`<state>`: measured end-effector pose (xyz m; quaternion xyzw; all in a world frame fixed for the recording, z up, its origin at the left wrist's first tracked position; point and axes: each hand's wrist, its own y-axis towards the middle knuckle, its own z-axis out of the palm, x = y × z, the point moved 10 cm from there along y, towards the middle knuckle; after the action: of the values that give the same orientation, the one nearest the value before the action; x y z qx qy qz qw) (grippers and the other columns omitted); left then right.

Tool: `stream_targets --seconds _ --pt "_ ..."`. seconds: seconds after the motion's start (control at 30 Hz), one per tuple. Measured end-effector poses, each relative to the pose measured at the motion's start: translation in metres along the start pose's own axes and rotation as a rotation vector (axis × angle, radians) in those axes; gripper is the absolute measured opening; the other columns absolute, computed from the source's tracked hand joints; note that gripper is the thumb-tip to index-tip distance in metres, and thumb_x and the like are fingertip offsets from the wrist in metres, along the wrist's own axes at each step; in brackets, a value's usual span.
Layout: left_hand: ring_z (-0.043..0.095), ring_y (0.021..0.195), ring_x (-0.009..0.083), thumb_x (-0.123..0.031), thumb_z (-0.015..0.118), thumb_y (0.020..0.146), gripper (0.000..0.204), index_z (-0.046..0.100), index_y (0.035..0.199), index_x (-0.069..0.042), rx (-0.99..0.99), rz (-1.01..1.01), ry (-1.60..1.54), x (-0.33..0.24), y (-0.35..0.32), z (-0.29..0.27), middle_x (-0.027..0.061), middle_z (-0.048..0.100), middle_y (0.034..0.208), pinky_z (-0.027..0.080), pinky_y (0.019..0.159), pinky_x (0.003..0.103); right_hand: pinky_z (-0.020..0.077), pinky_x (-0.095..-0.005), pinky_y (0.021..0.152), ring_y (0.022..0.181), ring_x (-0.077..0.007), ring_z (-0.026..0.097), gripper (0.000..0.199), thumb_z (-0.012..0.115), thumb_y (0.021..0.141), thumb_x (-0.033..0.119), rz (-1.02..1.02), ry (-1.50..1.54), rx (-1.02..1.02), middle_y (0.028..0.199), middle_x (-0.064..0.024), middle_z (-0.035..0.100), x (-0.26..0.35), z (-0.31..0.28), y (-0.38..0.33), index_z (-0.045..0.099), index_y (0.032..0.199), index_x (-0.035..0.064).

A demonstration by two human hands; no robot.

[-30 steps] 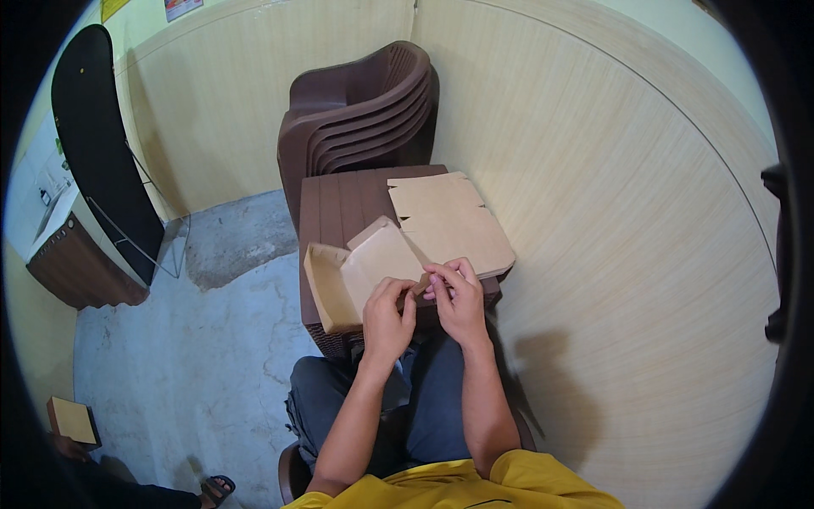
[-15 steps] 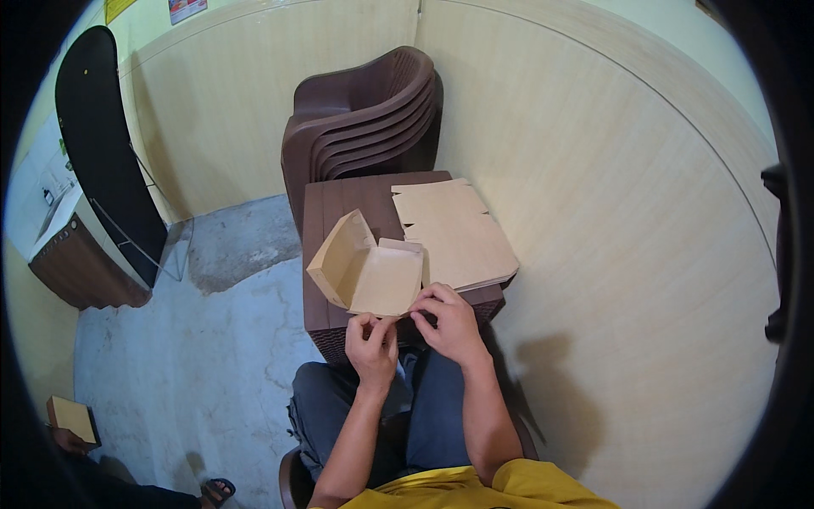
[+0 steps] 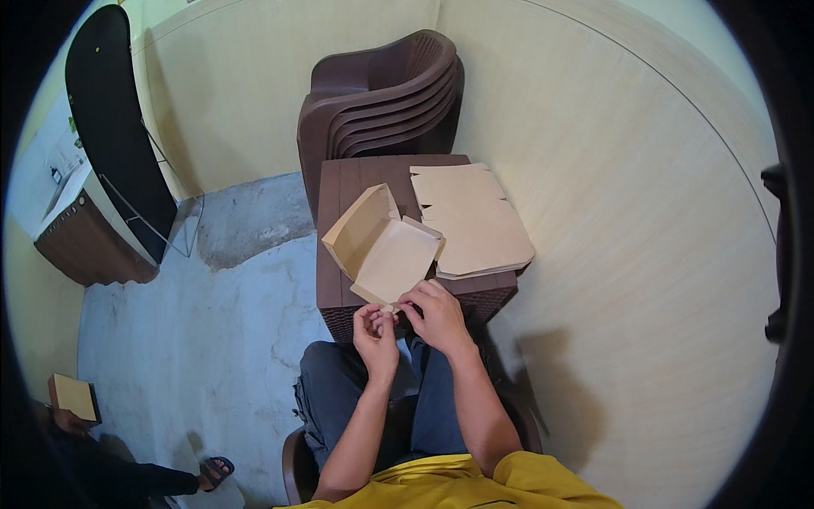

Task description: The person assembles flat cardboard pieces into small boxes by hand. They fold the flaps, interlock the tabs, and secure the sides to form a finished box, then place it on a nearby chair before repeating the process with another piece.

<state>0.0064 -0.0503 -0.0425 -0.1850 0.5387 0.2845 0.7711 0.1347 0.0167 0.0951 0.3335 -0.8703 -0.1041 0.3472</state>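
A partly folded brown cardboard box (image 3: 396, 262) lies on the brown table (image 3: 348, 178), its lid standing up at the left. One corner of the box points toward me over the table's near edge. At that corner, the fingers of my left hand (image 3: 376, 341) are closed on a small flap. My right hand (image 3: 436, 316) pinches the box's edge just to the right, and its fingers partly hide the flap. Beside the box, on the right, is a stack of flat cardboard blanks (image 3: 471, 219) with slits along the edges.
Stacked brown plastic chairs (image 3: 381, 102) stand behind the table, near a pale panelled wall (image 3: 627, 212). A tall black panel (image 3: 114, 127) leans beside a sink counter (image 3: 95, 242) at the left. At lower left another person's hand (image 3: 72, 420) holds a box (image 3: 75, 399).
The box has turned a little, so its near corner now points at me. Both hands have stayed at its near edge, drawing closer together. The whole view has shifted slightly.
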Motion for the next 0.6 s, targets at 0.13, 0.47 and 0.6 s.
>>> stream_targets --seconds 0.13,0.47,0.6 --pt "0.075 0.099 0.0166 0.006 0.072 0.105 0.049 0.047 0.148 0.0 -0.055 -0.185 -0.158 0.02 -0.002 -0.002 0.0117 0.071 0.113 0.062 0.091 0.029 0.061 -0.0479 0.081 0.097 -0.0361 0.075 0.01 0.078 0.095 0.009 0.018 0.062 -0.031 0.101 -0.0111 0.076 -0.007 0.004 0.001 0.081 0.105 0.0063" --pt "0.077 0.102 0.018 0.008 0.07 0.105 0.057 0.045 0.155 0.003 0.008 -0.242 -0.15 0.018 0.003 0.008 0.0117 0.072 0.115 0.063 0.093 0.03 0.0638 -0.0418 0.081 0.09 -0.0343 0.081 0.016 0.076 0.094 -0.002 0.069 0.158 0.011 0.101 -0.0191 0.081 -0.017 0.016 0.005 0.081 0.109 -0.0017" --pt "0.077 0.102 0.0173 0.009 0.07 0.104 0.056 0.046 0.155 0.003 -0.012 -0.261 -0.131 0.019 0.003 0.009 0.0113 0.073 0.114 0.063 0.092 0.03 0.0645 -0.0404 0.082 0.09 -0.0327 0.082 0.021 0.071 0.094 -0.009 0.102 0.225 0.061 0.102 -0.0207 0.08 -0.024 0.019 0.004 0.081 0.111 -0.0028"
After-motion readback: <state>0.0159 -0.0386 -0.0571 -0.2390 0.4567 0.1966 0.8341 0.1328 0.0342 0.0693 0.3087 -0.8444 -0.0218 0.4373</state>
